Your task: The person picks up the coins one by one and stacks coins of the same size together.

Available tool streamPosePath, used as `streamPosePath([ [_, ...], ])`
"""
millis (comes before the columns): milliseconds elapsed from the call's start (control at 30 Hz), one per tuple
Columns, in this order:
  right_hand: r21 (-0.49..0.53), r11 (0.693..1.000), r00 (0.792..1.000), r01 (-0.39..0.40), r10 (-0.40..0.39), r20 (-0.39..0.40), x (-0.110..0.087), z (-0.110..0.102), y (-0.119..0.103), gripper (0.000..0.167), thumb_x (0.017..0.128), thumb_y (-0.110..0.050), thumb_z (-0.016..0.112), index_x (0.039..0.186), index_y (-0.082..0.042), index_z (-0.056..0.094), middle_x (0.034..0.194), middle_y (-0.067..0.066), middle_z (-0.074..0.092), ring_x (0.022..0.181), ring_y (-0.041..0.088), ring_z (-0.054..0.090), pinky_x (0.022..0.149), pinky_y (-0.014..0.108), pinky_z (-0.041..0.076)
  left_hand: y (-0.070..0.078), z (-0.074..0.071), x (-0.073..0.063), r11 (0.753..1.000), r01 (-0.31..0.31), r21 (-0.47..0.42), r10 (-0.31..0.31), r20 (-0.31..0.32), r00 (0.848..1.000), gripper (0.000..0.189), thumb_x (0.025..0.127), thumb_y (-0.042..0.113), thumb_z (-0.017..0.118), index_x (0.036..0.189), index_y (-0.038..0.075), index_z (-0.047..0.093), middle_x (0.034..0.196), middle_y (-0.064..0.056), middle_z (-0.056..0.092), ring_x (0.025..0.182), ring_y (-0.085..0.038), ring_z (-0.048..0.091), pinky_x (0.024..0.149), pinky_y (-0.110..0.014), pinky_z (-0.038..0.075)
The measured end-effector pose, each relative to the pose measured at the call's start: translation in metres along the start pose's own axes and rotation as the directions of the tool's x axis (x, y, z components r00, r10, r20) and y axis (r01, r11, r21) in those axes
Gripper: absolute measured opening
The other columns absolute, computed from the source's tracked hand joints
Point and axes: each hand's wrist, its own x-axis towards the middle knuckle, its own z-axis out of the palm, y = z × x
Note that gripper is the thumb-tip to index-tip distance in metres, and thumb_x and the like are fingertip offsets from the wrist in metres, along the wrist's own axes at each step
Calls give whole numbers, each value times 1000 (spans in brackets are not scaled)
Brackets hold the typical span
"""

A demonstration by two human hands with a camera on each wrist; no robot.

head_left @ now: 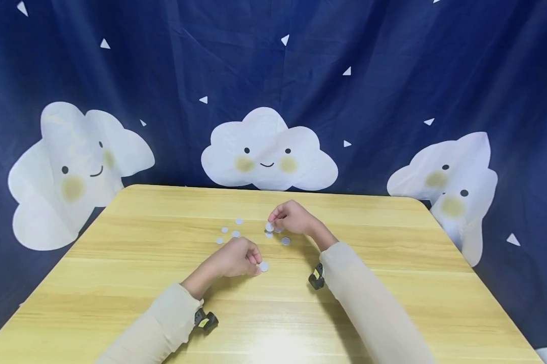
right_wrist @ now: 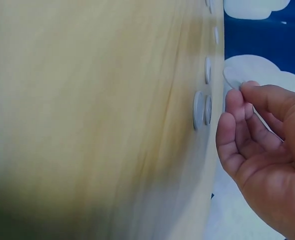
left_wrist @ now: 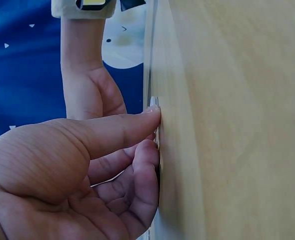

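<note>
My left hand (head_left: 234, 257) pinches a silver coin (head_left: 264, 266) at its edge, close over the wooden table. In the left wrist view, the thumb and fingers meet at this coin (left_wrist: 154, 102), right at the table surface. Farther back and to the right, my right hand (head_left: 296, 218) holds another coin (head_left: 269, 226) between thumb and fingertips. The right wrist view shows that coin (right_wrist: 231, 80) raised off the table. Beneath and beside the right hand lie a larger coin (head_left: 286, 241) and a smaller coin (head_left: 268, 235).
Several more coins (head_left: 235, 234) lie scattered flat beyond the left hand. The wooden table (head_left: 132, 263) reaches back to a dark blue curtain (head_left: 369, 35) printed with white clouds. Each sleeve carries a black wrist camera (head_left: 316, 277).
</note>
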Motion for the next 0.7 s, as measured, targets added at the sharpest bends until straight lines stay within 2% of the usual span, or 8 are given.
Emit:
streamPosePath([
  [200, 24, 999, 999, 23, -24, 47, -12, -2, -1, 12, 89, 4, 68, 100, 2, 72, 90, 9, 74, 76, 14, 65, 72, 26, 54, 1, 0, -1, 1000, 21, -1, -21, 5, 1000, 16, 80, 6, 85, 87, 9, 71, 80, 1, 65, 77, -15, 60, 72, -30, 52],
  [367, 31, 999, 994, 26, -29, 102, -19, -1, 1, 12, 89, 4, 67, 99, 2, 72, 89, 7, 74, 75, 15, 64, 68, 25, 52, 0, 0, -1, 1000, 17, -7, -17, 12, 1000, 15, 81, 6, 84, 88, 9, 71, 80, 1, 66, 77, -15, 60, 72, -30, 51],
  [700, 39, 996, 975, 76, -82, 206, -29, 3, -2, 12, 87, 8, 68, 96, 2, 73, 86, 6, 74, 74, 11, 65, 69, 27, 54, -1, 0, 1, 1000, 12, -5, -12, 7, 1000, 16, 80, 6, 85, 86, 9, 71, 79, 1, 65, 76, -15, 60, 72, -32, 52],
])
